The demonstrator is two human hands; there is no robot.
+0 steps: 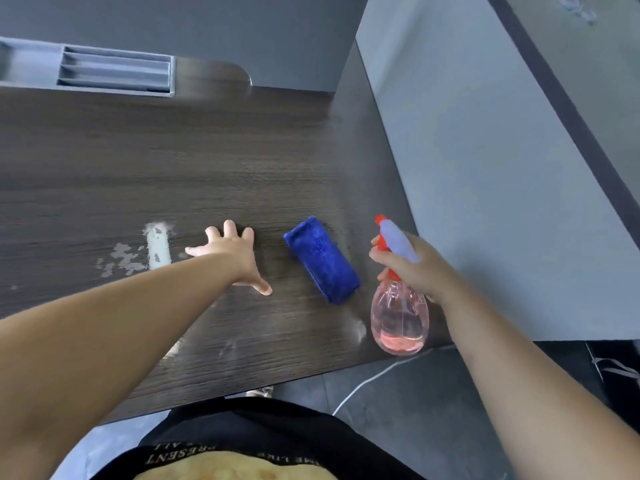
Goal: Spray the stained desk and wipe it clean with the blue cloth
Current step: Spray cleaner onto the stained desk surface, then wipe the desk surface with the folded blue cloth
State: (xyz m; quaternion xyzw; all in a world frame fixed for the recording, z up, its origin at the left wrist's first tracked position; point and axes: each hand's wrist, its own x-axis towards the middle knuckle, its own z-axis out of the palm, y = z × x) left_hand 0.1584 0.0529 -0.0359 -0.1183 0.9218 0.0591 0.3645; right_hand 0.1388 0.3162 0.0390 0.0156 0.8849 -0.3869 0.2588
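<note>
Dark wood-grain desk [173,161] with whitish stains [152,251] left of centre. Left hand [231,252] rests flat, fingers spread, holding nothing, between the stains and a folded blue cloth [321,259]. Right hand [414,266] grips a pink spray bottle [400,318] by its neck, just right of the cloth.

Head view, steeply down over desk [173,168]

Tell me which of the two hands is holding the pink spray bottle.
The right hand, gripping the neck of the clear pink plastic spray bottle under its orange trigger. The left hand lies open and empty on the dark wooden desk.
</note>
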